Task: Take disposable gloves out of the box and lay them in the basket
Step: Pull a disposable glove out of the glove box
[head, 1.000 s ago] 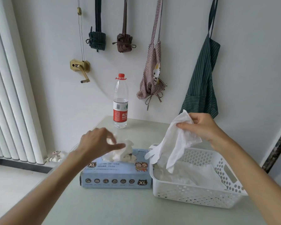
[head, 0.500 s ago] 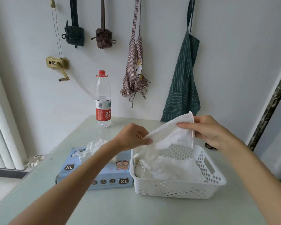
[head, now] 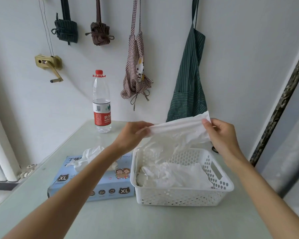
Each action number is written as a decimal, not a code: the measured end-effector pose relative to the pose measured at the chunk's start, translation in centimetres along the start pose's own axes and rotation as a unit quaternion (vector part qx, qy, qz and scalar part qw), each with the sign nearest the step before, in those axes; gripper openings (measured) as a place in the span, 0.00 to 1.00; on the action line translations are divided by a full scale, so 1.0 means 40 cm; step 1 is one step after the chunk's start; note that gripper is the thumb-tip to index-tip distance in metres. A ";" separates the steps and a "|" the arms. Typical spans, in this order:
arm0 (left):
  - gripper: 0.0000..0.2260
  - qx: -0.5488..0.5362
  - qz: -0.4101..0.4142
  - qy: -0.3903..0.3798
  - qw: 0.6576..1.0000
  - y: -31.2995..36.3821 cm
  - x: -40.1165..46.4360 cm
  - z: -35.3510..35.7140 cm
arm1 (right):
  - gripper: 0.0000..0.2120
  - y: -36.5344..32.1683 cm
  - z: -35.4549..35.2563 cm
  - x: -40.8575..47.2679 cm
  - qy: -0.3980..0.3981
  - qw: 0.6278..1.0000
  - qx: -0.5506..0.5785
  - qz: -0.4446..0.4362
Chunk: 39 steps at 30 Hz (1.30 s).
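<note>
White, translucent disposable glove (head: 178, 130) is stretched between both hands above the basket (head: 183, 194). Left hand (head: 131, 135) pinches the glove's left edge between thumb and fingers; right hand (head: 221, 133) pinches the right edge, thumb on the near side and fingers curled behind. The glove's lower part hangs down into the rear of the basket.

The basket is white perforated plastic and stands on the worktop (head: 110, 221). More white gloves (head: 176, 175) lie flat inside it on the bottom.

The glove box (head: 93, 187) is light blue, marked "XL", and lies on the worktop just beside the basket's left wall. A crumpled white glove (head: 91, 154) protrudes from its top opening; the left forearm crosses over the box.

A water bottle (head: 101, 102) with a red cap and red label stands upright near the worktop's rear edge, well apart from the box. On the wall behind hang a green striped apron (head: 188, 87) and a checked apron (head: 136, 73).
</note>
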<state>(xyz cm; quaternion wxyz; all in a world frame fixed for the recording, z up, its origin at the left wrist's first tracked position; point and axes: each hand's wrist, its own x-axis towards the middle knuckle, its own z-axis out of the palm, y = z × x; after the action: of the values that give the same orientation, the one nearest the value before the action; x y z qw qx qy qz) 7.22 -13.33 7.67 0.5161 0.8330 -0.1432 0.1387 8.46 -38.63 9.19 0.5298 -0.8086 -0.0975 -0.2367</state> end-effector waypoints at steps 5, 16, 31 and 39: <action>0.07 0.015 0.057 0.128 0.990 0.044 -0.019 -0.026 | 0.19 -0.027 0.009 -0.056 0.083 0.984 -0.025 -0.154; 0.09 0.486 0.088 -0.110 0.862 -0.088 0.076 0.127 | 0.13 0.211 0.049 -0.042 -0.172 0.868 -0.465 -0.017; 0.37 0.457 -0.067 -0.413 0.785 -0.119 0.026 0.177 | 0.26 0.204 0.066 -0.018 -0.393 0.815 -0.425 0.038; 0.36 0.576 -0.061 -0.448 0.682 -0.177 -0.017 0.200 | 0.37 0.264 0.057 -0.047 -0.498 0.726 -0.464 0.098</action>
<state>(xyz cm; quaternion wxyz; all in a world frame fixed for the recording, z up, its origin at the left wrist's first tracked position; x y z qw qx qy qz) 9.95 -17.44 -1.81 -0.1835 0.9356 -0.1981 -0.2273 11.76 -40.82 -1.03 -0.0153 -0.9604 -0.1450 0.2373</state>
